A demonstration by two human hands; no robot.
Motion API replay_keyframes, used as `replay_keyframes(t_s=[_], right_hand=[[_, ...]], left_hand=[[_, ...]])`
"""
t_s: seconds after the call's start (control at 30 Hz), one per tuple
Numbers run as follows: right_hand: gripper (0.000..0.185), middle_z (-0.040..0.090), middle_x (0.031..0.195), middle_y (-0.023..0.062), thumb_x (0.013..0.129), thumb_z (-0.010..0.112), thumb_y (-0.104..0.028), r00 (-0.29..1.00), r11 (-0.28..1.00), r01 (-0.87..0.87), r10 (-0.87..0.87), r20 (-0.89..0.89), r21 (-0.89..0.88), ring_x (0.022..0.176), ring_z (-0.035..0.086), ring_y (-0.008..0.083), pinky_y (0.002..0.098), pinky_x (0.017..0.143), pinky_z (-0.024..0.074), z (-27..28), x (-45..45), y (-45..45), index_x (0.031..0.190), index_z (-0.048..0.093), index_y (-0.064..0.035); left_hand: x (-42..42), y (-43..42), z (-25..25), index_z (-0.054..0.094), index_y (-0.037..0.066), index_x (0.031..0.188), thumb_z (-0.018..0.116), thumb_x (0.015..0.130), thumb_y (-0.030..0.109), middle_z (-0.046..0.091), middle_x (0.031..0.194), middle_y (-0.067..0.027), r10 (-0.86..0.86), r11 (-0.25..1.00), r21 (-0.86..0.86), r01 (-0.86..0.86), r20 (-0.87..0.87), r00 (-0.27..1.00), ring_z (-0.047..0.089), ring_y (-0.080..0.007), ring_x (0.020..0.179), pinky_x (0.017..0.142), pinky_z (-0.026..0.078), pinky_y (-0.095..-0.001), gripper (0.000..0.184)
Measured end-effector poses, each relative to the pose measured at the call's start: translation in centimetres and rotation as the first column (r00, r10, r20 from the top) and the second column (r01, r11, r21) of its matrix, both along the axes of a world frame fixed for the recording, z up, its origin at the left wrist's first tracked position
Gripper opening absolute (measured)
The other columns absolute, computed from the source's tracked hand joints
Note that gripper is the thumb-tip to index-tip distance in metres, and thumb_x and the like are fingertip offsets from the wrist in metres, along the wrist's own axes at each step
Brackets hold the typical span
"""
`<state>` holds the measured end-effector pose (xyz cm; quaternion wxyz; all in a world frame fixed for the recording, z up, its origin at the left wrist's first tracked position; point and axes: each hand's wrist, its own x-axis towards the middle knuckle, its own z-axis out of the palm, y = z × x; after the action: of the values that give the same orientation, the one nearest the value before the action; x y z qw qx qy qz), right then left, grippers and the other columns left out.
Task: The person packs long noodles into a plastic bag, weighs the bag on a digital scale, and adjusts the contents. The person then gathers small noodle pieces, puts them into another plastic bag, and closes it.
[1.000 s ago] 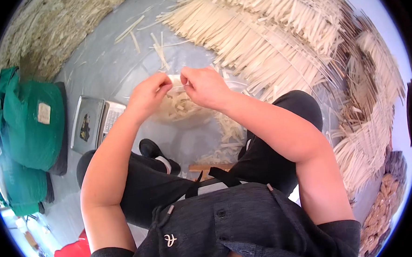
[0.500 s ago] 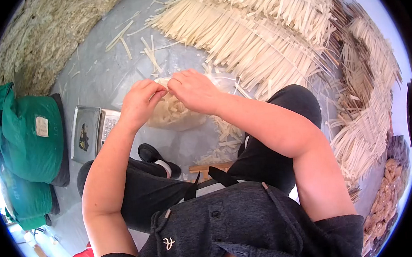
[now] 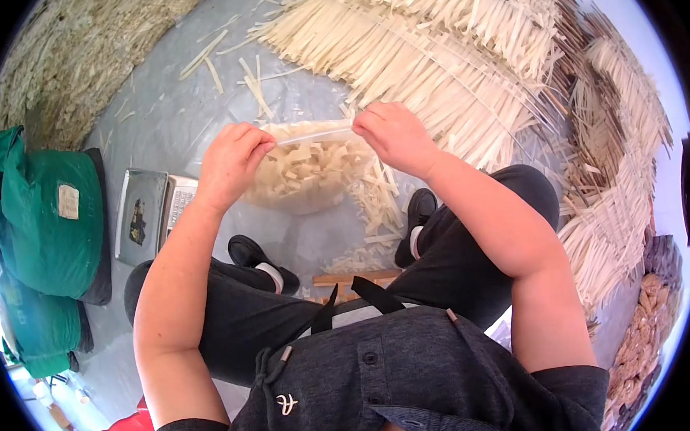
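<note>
A clear plastic bag [image 3: 301, 188] filled with pale, flat, dried-looking pieces stands on the floor between my feet. Its top edge is stretched in a straight band between my two hands. My left hand [image 3: 235, 165] pinches the left end of that edge, fingers closed. At the opposite end, my right hand [image 3: 397, 138] grips the edge between thumb and fingers. Loose pale strips [image 3: 375, 194] lie on the floor just right of the bag.
A scale [image 3: 146, 218] with a metal plate and keypad sits left of the bag. Green sacks [image 3: 53, 223] stand farther left. Rows of pale strips [image 3: 415, 63] cover the floor ahead and right. A shaggy beige heap [image 3: 79, 58] lies at upper left.
My right hand has moved right, away from my left hand, along the bag's top edge. The edge is now drawn out straight, and the bag's contents show more.
</note>
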<state>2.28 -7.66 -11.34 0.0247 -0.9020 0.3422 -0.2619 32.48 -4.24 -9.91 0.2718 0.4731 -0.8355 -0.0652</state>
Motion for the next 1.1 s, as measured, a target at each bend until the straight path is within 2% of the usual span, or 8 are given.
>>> replay_keyframes(t_s=[0.3, 0.4, 0.47, 0.6, 0.73, 0.8, 0.9, 1.1], right_hand=[[0.010, 0.061, 0.085, 0.0077, 0.088, 0.059, -0.017, 0.998, 0.998, 0.060, -0.060, -0.015, 0.034, 0.085, 0.059, 0.0270, 0.0379, 0.084, 0.0441, 0.2, -6.0, 0.8, 0.091, 0.062, -0.0084], [0.010, 0.062, 0.087, 0.0077, 0.087, 0.060, -0.016, 0.997, 0.999, 0.038, -0.040, -0.064, -0.033, 0.088, 0.060, 0.0262, 0.0389, 0.089, 0.0438, 0.4, -7.4, 0.1, 0.092, 0.063, -0.0082], [0.011, 0.065, 0.090, 0.0081, 0.086, 0.059, -0.015, 0.945, 0.944, 0.322, -0.316, -0.086, 0.065, 0.093, 0.061, 0.0257, 0.0401, 0.094, 0.0425, 1.6, -7.3, -0.2, 0.093, 0.064, -0.0077], [0.026, 0.065, 0.103, 0.0098, 0.088, 0.060, -0.024, 0.997, 0.996, 0.006, 0.000, 0.076, -0.085, 0.099, 0.060, 0.0253, 0.0415, 0.099, 0.0388, 2.7, 0.3, 1.0, 0.109, 0.063, -0.0085], [0.034, 0.065, 0.105, 0.0098, 0.089, 0.061, -0.030, 0.993, 0.993, -0.105, 0.108, 0.052, -0.058, 0.100, 0.060, 0.0255, 0.0412, 0.098, 0.0390, 0.5, 4.2, 1.0, 0.116, 0.060, -0.0098], [0.027, 0.064, 0.094, 0.0078, 0.088, 0.062, -0.030, 0.998, 0.987, -0.056, 0.055, 0.014, 0.148, 0.093, 0.060, 0.0266, 0.0404, 0.091, 0.0412, -0.6, 4.9, 0.2, 0.108, 0.063, -0.0113], [0.018, 0.060, 0.083, 0.0055, 0.087, 0.062, -0.027, 0.985, 0.963, -0.145, 0.162, -0.058, 0.226, 0.084, 0.058, 0.0272, 0.0393, 0.082, 0.0419, -0.7, 4.9, -0.8, 0.097, 0.065, -0.0121], [0.012, 0.057, 0.078, 0.0041, 0.087, 0.063, -0.025, 0.985, 0.965, -0.173, 0.171, 0.027, 0.198, 0.081, 0.058, 0.0251, 0.0378, 0.078, 0.0416, -0.8, 4.8, -0.9, 0.086, 0.066, -0.0132]], left_hand=[[-0.3, -0.1, 0.0, 0.066, 0.008, 0.085, 0.067, 0.083, 0.017, 0.062, 0.085, -0.0041, -0.008, 0.999, -0.052, 0.007, -0.006, 1.000, 0.057, -0.0267, 0.084, 0.073, 0.048, -0.0373, 0.009], [-0.3, 0.0, -0.1, 0.065, 0.008, 0.085, 0.066, 0.084, 0.018, 0.062, 0.085, -0.0039, 0.021, 0.999, -0.046, -0.020, 0.013, 1.000, 0.057, -0.0270, 0.085, 0.075, 0.047, -0.0379, 0.010], [0.0, -0.1, -0.4, 0.064, 0.009, 0.086, 0.066, 0.085, 0.019, 0.061, 0.086, -0.0044, 0.063, 0.998, 0.005, -0.063, 0.048, 0.997, 0.057, -0.0274, 0.087, 0.077, 0.047, -0.0380, 0.010], [-1.2, -0.1, -0.2, 0.063, 0.010, 0.087, 0.065, 0.085, 0.019, 0.061, 0.088, -0.0052, 0.005, 0.999, -0.053, 0.000, 0.093, 0.996, 0.057, -0.0274, 0.088, 0.077, 0.048, -0.0378, 0.010], [-1.4, 0.0, 0.4, 0.063, 0.010, 0.088, 0.065, 0.084, 0.017, 0.061, 0.089, -0.0052, -0.092, 0.992, -0.075, 0.101, 0.116, 0.989, 0.058, -0.0276, 0.088, 0.076, 0.047, -0.0381, 0.008], [-1.0, -0.2, 0.3, 0.063, 0.010, 0.088, 0.065, 0.084, 0.019, 0.061, 0.090, -0.0048, -0.100, 0.990, -0.084, 0.112, 0.136, 0.986, 0.058, -0.0270, 0.089, 0.077, 0.048, -0.0379, 0.010], [0.2, -0.1, -0.3, 0.064, 0.010, 0.090, 0.066, 0.083, 0.018, 0.062, 0.089, -0.0041, -0.115, 0.985, -0.115, 0.130, 0.123, 0.986, 0.059, -0.0268, 0.088, 0.077, 0.048, -0.0374, 0.010], [4.7, 0.1, -1.7, 0.070, 0.010, 0.093, 0.068, 0.080, 0.013, 0.065, 0.087, -0.0046, -0.092, 0.995, -0.029, 0.095, 0.098, 0.991, 0.062, -0.0255, 0.085, 0.075, 0.049, -0.0376, 0.013]])
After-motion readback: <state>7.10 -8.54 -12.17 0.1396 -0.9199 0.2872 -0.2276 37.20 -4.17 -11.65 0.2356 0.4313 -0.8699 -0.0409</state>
